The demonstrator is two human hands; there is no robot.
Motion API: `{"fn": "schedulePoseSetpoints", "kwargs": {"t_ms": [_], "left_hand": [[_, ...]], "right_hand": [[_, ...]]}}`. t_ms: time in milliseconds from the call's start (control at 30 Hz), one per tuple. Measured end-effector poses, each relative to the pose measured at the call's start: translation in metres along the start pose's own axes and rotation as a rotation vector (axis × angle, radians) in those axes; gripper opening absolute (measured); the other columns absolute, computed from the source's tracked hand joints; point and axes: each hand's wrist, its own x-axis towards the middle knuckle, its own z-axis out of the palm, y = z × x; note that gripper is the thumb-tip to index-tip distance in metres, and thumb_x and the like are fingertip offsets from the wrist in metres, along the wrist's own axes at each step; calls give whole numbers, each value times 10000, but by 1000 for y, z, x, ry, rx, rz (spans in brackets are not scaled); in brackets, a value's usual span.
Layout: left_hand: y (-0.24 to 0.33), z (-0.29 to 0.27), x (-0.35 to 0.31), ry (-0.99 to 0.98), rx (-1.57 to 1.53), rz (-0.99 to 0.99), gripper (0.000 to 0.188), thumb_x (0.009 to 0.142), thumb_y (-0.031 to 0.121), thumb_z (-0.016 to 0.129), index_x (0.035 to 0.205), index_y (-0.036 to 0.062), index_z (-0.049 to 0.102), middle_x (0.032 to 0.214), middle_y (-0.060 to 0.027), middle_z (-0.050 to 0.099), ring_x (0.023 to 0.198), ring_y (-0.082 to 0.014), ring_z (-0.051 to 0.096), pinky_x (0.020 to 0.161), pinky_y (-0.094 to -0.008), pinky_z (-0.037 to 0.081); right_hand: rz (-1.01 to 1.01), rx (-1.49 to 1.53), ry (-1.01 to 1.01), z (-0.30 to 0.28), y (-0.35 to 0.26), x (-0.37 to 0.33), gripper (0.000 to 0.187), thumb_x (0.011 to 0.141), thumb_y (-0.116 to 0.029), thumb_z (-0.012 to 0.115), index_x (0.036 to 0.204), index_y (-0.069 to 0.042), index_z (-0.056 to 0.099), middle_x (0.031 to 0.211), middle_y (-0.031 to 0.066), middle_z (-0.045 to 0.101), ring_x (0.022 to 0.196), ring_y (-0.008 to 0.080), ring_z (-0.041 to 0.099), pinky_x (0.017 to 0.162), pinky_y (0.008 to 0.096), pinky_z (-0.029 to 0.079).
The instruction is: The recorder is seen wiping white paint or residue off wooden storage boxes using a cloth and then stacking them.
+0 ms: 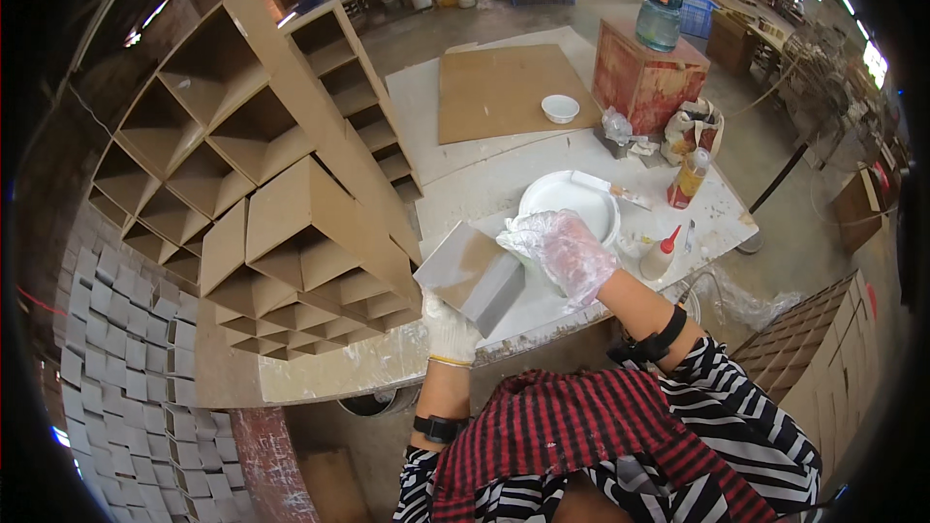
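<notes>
From the head camera, the left hand [449, 327], in a white glove, comes up from the lower edge with the forearm nearly upright and grips the near end of a grey box [472, 276] from below, fingers closed on it. The right hand [562, 247], in a clear plastic glove, reaches in from the lower right, wrist bent, palm pressed flat on the box's far upper corner. The box is held tilted above the near edge of the desk [465, 184], just in front of a white plate [572, 201]. Close to its left stands a cardboard lattice [252, 194] of open cells, almost touching the box. A small glue bottle [662, 254] stands right of the right hand; a white bowl [560, 108] sits farther back on a cardboard sheet [504, 87]. Most open room lies behind the plate
</notes>
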Motion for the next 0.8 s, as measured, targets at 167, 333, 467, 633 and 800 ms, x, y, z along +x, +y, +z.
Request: {"fn": "schedulePoseSetpoints", "kwargs": {"t_ms": [167,333,467,633,800], "left_hand": [[7,-28,9,-148,-115,-134,463,966,374,348,1287,60,460,1268,-169,505,1108,-343,532,937,-480,457],[9,-25,15,-382,101,14,481,979,334,315,1348,34,388,1343,-187,444,1214,-358,459,1004,-499,405],[15,0,1,-158,168,5,516,977,379,327,1360,38,377,1358,-185,431,1232,-349,444,1018,-495,396],[13,0,0,-33,0,47,483,960,376,375,1277,23,463,1261,-174,519,1138,-328,525,955,-456,457],[8,-6,1,-84,51,60,495,961,389,344,1267,23,477,1272,-176,522,1153,-324,518,978,-440,435]], "right_hand": [[54,133,-35,-12,-8,7,321,811,-110,558,1125,-87,621,1148,123,624,1041,270,598,916,367,468],[148,256,-78,-9,-1,5,267,812,-104,586,1070,-92,652,1028,123,651,948,289,613,848,361,491],[323,392,-62,-21,-7,5,318,851,-123,530,1158,-98,611,1131,126,615,1040,281,578,928,357,443],[131,30,126,-29,-7,0,350,836,-165,538,1177,-115,600,1210,106,602,1075,261,585,930,363,465],[-81,-21,-90,-40,-41,3,325,717,-128,644,1042,-129,661,922,95,648,881,251,636,710,352,525]]}}
